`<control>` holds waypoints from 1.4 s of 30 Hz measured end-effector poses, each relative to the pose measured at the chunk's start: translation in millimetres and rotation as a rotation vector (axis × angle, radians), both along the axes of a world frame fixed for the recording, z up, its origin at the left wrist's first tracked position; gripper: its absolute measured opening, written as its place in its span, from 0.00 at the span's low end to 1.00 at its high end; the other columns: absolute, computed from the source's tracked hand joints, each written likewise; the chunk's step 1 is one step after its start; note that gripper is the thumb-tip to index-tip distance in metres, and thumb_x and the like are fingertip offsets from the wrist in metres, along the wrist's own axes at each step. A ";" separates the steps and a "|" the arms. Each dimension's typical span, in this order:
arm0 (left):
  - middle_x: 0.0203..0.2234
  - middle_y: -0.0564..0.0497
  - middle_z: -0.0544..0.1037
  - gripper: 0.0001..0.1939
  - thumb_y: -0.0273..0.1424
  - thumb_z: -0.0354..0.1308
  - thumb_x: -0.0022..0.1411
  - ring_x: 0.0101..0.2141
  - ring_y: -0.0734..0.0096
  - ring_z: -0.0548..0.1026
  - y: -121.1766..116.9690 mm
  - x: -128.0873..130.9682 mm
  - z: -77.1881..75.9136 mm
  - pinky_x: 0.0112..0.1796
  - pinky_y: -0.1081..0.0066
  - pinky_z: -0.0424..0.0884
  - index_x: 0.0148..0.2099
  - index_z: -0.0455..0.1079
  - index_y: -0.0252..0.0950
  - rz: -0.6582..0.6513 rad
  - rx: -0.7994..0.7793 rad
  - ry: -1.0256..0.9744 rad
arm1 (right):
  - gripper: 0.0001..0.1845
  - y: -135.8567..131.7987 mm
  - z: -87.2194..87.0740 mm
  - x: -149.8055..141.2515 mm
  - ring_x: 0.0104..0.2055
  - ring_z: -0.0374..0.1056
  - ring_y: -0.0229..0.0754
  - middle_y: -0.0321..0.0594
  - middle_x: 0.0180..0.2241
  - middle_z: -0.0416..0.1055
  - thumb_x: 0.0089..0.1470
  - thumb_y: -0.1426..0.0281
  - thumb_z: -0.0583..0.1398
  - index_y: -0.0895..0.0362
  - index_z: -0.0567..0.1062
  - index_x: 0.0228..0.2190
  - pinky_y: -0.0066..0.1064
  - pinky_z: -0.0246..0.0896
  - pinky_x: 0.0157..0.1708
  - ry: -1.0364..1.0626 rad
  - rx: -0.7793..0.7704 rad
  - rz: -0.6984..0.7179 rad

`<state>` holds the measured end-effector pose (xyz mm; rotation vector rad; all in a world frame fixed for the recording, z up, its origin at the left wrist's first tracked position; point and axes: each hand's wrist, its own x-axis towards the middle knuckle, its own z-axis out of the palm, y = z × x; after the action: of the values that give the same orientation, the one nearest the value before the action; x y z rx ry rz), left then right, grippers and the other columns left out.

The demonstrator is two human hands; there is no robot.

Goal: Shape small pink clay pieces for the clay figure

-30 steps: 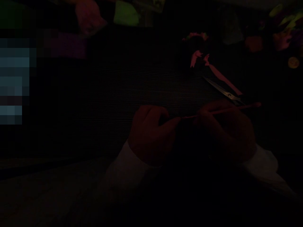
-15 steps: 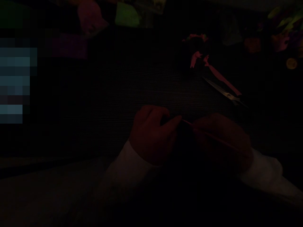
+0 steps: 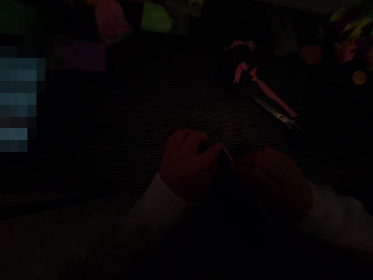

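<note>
The scene is very dark. My left hand [image 3: 190, 165] is closed, thumb and index finger pinching a narrow pink ribbon [image 3: 228, 153]. A short length of it runs from that pinch to my right hand [image 3: 271, 182], whose fingertips are closed on it too. Some small dark thing shows at the left fingertips, too dim to name. Beyond my right hand lies a pair of scissors [image 3: 281, 117], blades pointing up and left. Alongside the scissors is a flat pink ribbon strip [image 3: 275, 96], leading towards a dark round bundle with pink trim [image 3: 241, 72].
Pink cloth-like pieces [image 3: 110, 21], a green piece [image 3: 157, 18] and a purple piece [image 3: 86, 56] lie at the back left. At the back right are an orange item [image 3: 311, 54], a small round yellowish object [image 3: 359, 77] and colourful bits [image 3: 346, 48]. The dark ribbed tabletop [image 3: 140, 112] lies between.
My right hand has turned and shifted slightly, its fingertips now lower and closer to the left hand. The ribbon that lay across the back of the right hand no longer shows there. My left hand stays put.
</note>
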<state>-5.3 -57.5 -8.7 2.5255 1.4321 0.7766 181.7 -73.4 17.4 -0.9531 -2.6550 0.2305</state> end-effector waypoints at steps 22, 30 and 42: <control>0.30 0.47 0.72 0.12 0.27 0.53 0.52 0.32 0.64 0.67 -0.4 0.6 1.4 0.33 0.62 0.66 0.41 0.72 0.37 0.006 -0.003 0.004 | 0.09 4.0 -8.2 2.2 0.30 0.66 0.40 0.42 0.27 0.72 0.54 0.75 0.50 0.62 0.70 0.33 0.33 0.59 0.29 0.043 0.027 0.122; 0.29 0.45 0.73 0.12 0.27 0.53 0.52 0.31 0.62 0.68 0.1 0.6 3.5 0.33 0.59 0.66 0.39 0.73 0.37 -0.017 -0.002 0.006 | 0.10 4.0 -8.3 3.8 0.30 0.66 0.39 0.40 0.28 0.72 0.55 0.75 0.49 0.60 0.68 0.35 0.32 0.58 0.29 0.071 0.005 0.100; 0.32 0.47 0.72 0.12 0.28 0.53 0.52 0.33 0.62 0.67 -1.5 -2.4 0.8 0.35 0.59 0.66 0.40 0.71 0.38 -0.020 -0.005 0.030 | 0.05 11.5 3.4 7.6 0.29 0.68 0.37 0.36 0.26 0.72 0.50 0.71 0.56 0.55 0.70 0.32 0.29 0.61 0.29 0.210 -0.293 -0.145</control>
<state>-7.7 -59.0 -7.9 2.5543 1.4134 0.7335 189.2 -61.8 20.8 -1.1345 -2.3889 0.6619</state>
